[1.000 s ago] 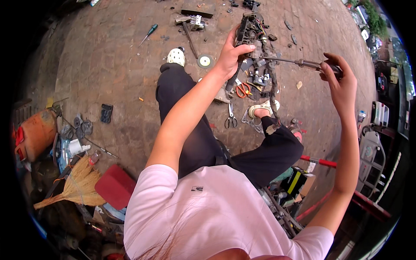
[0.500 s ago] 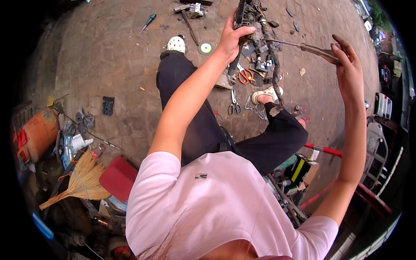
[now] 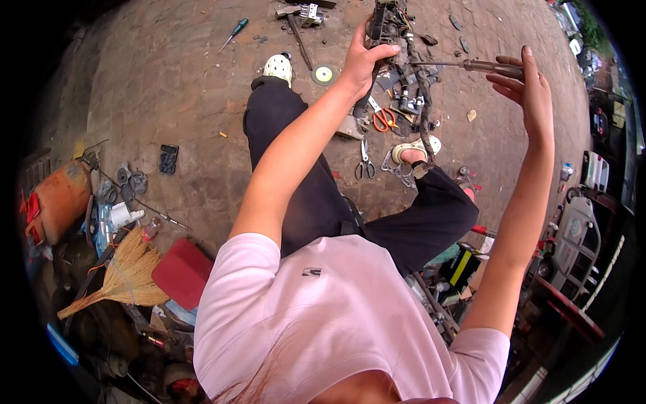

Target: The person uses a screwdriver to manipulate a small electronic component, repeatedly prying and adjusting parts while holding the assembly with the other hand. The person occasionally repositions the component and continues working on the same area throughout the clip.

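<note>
My left hand (image 3: 364,62) is closed round a grimy dark part with wires (image 3: 387,30), its thumb lying across the near side; the part's exact kind is unclear. A thick, dirty cable bundle (image 3: 424,101) hangs from it toward my foot. On the right, my right hand (image 3: 533,94) holds a screwdriver (image 3: 488,67) with a clear brownish handle loosely by its rear end, fingers mostly stretched out along it. The screwdriver lies nearly level, its shaft pointing left at the part. Whether its tip touches a screw cannot be made out.
On the brick floor lie orange-handled scissors (image 3: 383,120), dark-handled scissors (image 3: 365,165), a hammer (image 3: 296,37), a disc (image 3: 324,75) and a teal screwdriver (image 3: 235,32). To the left are a straw broom (image 3: 124,273), a red seat (image 3: 185,273) and an orange gas cylinder (image 3: 60,202).
My right hand has shifted slightly left and its fingers have turned about the screwdriver handle. The screwdriver now lies more level. My left hand still grips the part.
</note>
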A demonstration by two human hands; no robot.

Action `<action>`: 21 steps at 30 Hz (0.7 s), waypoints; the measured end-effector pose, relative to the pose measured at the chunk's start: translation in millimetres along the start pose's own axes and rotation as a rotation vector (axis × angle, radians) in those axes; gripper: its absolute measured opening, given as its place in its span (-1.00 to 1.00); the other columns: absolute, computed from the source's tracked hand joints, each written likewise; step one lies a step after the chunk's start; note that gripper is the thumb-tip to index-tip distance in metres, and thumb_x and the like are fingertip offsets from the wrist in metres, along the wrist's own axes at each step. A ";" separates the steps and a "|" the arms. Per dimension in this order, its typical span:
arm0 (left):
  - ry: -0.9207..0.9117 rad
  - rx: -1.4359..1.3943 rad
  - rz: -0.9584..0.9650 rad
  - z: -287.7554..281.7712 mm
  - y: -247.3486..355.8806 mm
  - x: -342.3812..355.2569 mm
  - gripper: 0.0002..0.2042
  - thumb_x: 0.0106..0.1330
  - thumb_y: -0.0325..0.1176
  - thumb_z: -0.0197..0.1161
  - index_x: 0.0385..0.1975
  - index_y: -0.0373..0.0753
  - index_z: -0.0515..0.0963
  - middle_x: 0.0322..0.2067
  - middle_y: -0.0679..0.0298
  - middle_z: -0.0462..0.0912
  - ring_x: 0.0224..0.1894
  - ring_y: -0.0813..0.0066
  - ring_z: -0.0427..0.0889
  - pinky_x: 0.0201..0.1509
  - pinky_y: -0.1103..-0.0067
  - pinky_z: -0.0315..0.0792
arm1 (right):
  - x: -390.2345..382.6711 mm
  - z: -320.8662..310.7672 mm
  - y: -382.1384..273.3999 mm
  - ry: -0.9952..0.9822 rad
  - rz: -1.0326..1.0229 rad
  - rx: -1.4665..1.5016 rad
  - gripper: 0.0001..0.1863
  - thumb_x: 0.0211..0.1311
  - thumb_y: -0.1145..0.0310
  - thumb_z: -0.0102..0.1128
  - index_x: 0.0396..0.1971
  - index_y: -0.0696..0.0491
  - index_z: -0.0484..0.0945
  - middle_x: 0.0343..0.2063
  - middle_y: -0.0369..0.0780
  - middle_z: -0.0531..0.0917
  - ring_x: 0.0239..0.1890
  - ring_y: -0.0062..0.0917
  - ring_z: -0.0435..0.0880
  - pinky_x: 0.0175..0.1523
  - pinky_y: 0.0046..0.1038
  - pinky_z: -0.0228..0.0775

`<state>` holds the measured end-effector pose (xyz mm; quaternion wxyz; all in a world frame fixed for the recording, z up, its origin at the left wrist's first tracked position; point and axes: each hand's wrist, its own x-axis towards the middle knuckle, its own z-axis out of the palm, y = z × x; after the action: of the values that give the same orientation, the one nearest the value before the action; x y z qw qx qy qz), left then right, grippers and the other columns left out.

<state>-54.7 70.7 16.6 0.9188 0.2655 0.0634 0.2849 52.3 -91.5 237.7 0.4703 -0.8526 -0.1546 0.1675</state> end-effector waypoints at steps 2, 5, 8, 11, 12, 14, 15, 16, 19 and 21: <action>-0.019 0.013 0.039 -2.5 2.1 2.0 -0.21 -0.01 -0.56 0.34 0.29 -0.20 0.13 -0.07 0.27 0.52 -0.07 0.47 0.55 0.07 0.53 0.47 | 0.0 -24.6 -13.0 -0.195 0.163 -0.340 -0.36 0.32 -0.15 0.00 -0.17 0.24 0.59 -0.56 -0.30 0.57 -0.69 -0.72 0.41 -0.58 -0.65 0.17; -0.018 -0.028 0.029 7.5 2.1 6.6 -0.29 0.03 -0.66 0.23 0.28 -0.21 0.23 -0.05 0.30 0.53 -0.09 0.52 0.55 -0.05 0.61 0.50 | 2.6 -53.6 -10.7 -0.420 0.192 -0.495 -0.50 0.32 -0.06 0.07 -0.14 0.13 0.59 -0.55 -0.39 0.55 -0.60 -0.79 0.39 -0.49 -0.69 0.18; -0.043 -0.034 0.008 7.9 7.7 6.4 -0.31 0.04 -0.65 0.23 0.27 -0.20 0.23 -0.10 0.31 0.54 -0.14 0.53 0.56 -0.11 0.62 0.51 | -4.7 -50.6 11.2 -0.386 -0.069 -0.544 -0.58 0.33 0.02 0.10 -0.09 0.07 0.59 -0.47 -0.40 0.56 -0.44 -0.81 0.40 -0.33 -0.70 0.21; 0.012 -0.031 0.001 6.7 6.0 6.0 -0.32 0.05 -0.63 0.24 0.26 -0.19 0.25 -0.13 0.31 0.54 -0.17 0.55 0.56 -0.14 0.63 0.52 | -13.7 -39.3 10.9 -0.359 -0.186 -0.546 -0.61 0.35 0.08 0.09 -0.03 0.06 0.57 -0.39 -0.40 0.57 -0.31 -0.79 0.41 -0.18 -0.68 0.22; 0.014 -0.002 0.018 4.5 6.6 5.8 -0.28 0.03 -0.61 0.28 0.27 -0.20 0.21 -0.11 0.30 0.53 -0.13 0.53 0.56 -0.07 0.60 0.50 | -14.8 -36.6 6.0 -0.333 -0.104 -0.511 -0.60 0.36 0.09 0.08 -0.01 0.07 0.56 -0.36 -0.40 0.58 -0.28 -0.77 0.41 -0.15 -0.67 0.22; -0.008 0.036 0.046 5.6 4.9 8.3 -0.20 -0.02 -0.55 0.35 0.29 -0.20 0.12 -0.06 0.27 0.51 -0.06 0.47 0.55 0.07 0.53 0.47 | -17.1 -37.1 4.9 -0.195 0.017 -0.388 -0.61 0.37 0.12 0.05 -0.01 0.10 0.56 -0.32 -0.39 0.58 -0.26 -0.73 0.42 -0.11 -0.65 0.23; -0.012 0.033 0.042 5.6 2.7 8.5 -0.20 -0.02 -0.55 0.35 0.30 -0.20 0.12 -0.06 0.27 0.51 -0.05 0.47 0.55 0.08 0.52 0.46 | -15.8 -42.3 8.2 -0.219 -0.032 -0.471 -0.62 0.38 0.15 0.06 -0.01 0.13 0.55 -0.31 -0.37 0.60 -0.26 -0.72 0.43 -0.12 -0.63 0.25; -0.014 0.035 0.046 6.1 3.6 9.0 -0.19 -0.03 -0.55 0.36 0.30 -0.21 0.12 -0.05 0.27 0.50 -0.05 0.47 0.54 0.08 0.52 0.46 | -15.1 -42.6 9.5 -0.271 -0.057 -0.563 -0.64 0.37 0.19 0.06 -0.02 0.15 0.55 -0.33 -0.33 0.60 -0.27 -0.69 0.44 -0.13 -0.59 0.28; 0.023 0.037 0.039 6.9 5.8 7.0 -0.18 -0.03 -0.55 0.35 0.31 -0.21 0.11 -0.03 0.26 0.49 -0.02 0.47 0.53 0.10 0.52 0.45 | -24.3 -37.2 -2.1 -0.445 -0.151 -0.793 -0.69 0.33 0.32 0.08 -0.06 0.21 0.51 -0.34 -0.15 0.61 -0.30 -0.50 0.51 -0.14 -0.46 0.34; 0.023 0.033 0.035 8.4 7.3 7.0 -0.18 -0.02 -0.56 0.35 0.31 -0.21 0.10 -0.03 0.26 0.48 -0.01 0.47 0.52 0.10 0.52 0.44 | -31.8 -30.7 -4.0 -0.431 -0.373 -0.977 -0.78 0.18 0.42 0.19 -0.22 0.18 0.48 -0.30 -0.04 0.58 -0.24 -0.13 0.53 -0.11 -0.29 0.36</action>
<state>-50.3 75.9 27.9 0.9084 0.2786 0.0742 0.3029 36.6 -125.9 261.0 0.0003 -0.8759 -0.4549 0.1609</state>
